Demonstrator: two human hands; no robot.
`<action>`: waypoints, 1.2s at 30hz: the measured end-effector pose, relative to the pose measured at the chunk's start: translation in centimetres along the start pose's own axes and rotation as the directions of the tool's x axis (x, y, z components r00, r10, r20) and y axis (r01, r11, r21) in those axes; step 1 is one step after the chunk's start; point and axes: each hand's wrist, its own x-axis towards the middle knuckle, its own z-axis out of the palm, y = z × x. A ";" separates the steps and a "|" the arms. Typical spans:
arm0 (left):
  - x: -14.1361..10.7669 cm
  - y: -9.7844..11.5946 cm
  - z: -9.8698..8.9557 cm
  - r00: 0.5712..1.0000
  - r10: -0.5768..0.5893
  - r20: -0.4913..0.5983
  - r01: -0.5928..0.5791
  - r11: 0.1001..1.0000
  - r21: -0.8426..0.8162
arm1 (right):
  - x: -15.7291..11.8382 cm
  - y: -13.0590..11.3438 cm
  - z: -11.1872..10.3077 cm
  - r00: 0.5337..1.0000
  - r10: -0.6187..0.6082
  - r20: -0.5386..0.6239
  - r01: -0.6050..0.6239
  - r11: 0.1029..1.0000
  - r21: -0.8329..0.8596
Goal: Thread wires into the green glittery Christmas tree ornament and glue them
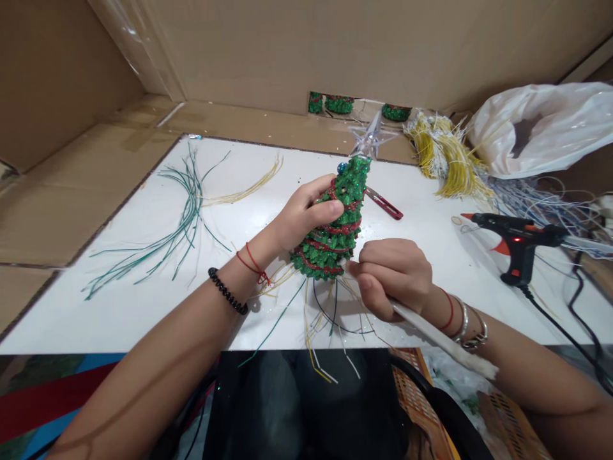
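A small green glittery Christmas tree with red garland and a clear star on top leans to the right over the white table. My left hand grips it by its left side, thumb across the front. Beneath its base, green, yellow, white and dark wires hang out toward the table's front edge. Curled round a whitish stick, my right hand is beside the lower right of the tree. The stick's rough end points down and right; its other end is hidden by the fingers.
Green wires and yellow wires lie at left. A red cutter is behind the tree. At right are a black glue gun with a lit red lamp, yellow wire bundles and a white plastic bag. Cardboard walls surround the table.
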 end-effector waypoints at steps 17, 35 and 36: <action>0.0 -0.1 0.0 1.000 -0.008 0.010 0.008 1.000 -0.025 | -0.1 -0.5 0.3 0.999 0.043 -0.005 -0.043 0.999 -0.026; -0.1 -0.4 -0.1 1.000 0.010 0.027 -0.009 1.000 -0.030 | -0.1 -0.6 0.3 0.996 0.087 -0.003 -0.087 0.996 -0.006; -0.1 -0.4 -0.2 1.000 0.009 0.028 -0.008 1.000 -0.023 | -0.1 -0.7 0.3 0.997 0.077 0.002 -0.077 0.997 -0.019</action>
